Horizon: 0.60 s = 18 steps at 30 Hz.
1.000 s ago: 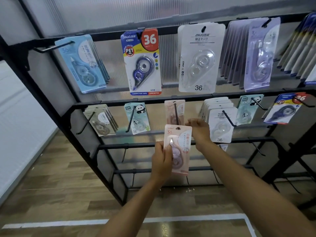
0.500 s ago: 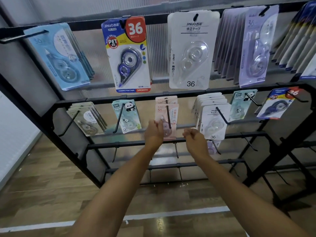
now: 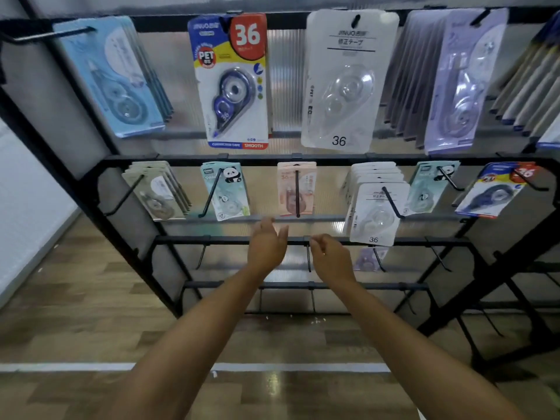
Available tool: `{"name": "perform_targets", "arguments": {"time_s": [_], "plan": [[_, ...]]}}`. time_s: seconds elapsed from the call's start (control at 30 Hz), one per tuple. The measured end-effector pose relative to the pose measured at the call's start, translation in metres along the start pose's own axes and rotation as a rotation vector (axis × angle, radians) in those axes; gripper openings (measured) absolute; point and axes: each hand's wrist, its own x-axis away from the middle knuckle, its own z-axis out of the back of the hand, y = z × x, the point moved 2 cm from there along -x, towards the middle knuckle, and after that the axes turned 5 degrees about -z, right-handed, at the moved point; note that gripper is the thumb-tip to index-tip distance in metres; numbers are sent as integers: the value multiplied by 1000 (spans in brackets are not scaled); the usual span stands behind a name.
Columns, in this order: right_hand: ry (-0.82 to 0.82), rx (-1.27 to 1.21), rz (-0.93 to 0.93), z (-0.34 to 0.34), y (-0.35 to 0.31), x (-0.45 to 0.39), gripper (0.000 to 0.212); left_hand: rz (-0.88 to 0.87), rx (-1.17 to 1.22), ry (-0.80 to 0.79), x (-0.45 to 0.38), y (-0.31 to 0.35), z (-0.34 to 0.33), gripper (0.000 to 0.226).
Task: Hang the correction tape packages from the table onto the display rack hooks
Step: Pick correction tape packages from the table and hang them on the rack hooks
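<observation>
Black metal bars make up the display rack [image 3: 303, 160], which fills the view, its top row carrying big carded packs and its middle row smaller ones on slanted hooks. Pink correction tape packages [image 3: 295, 189] hang on the centre hook [image 3: 297, 194] of that middle row, the hook's black rod running down their front; they sit clear of both hands. No tabletop is in view, so any packs waiting there cannot be seen.

Judging by this, one hanging step looks finished and the hands are free. The next move probably calls for turning away to fetch another pack, then lining its punched hole up with a hook tip and sliding it back.

Just below the pink packs, the left hand [image 3: 266, 247] is held with fingers straight and loosely spread, holding nothing, its fingertips near the thin rail under that row. Beside it, the right hand [image 3: 330, 257] has fingers loosely curled and also holds nothing.
</observation>
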Motion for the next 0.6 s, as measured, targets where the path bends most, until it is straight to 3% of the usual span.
{"name": "perform_targets", "arguments": {"time_s": [0.2,0.5,0.6], "plan": [[-148,72,78,-45,-22,26,24,-81,-133,0,55,-26,44,40],[-443,198,219,-149,-98,133,24,83,-321,60,178,-122,154,41],[-550,187,345,-201,-138,192,19,181,-373,80,239,-170,206,42]]}}
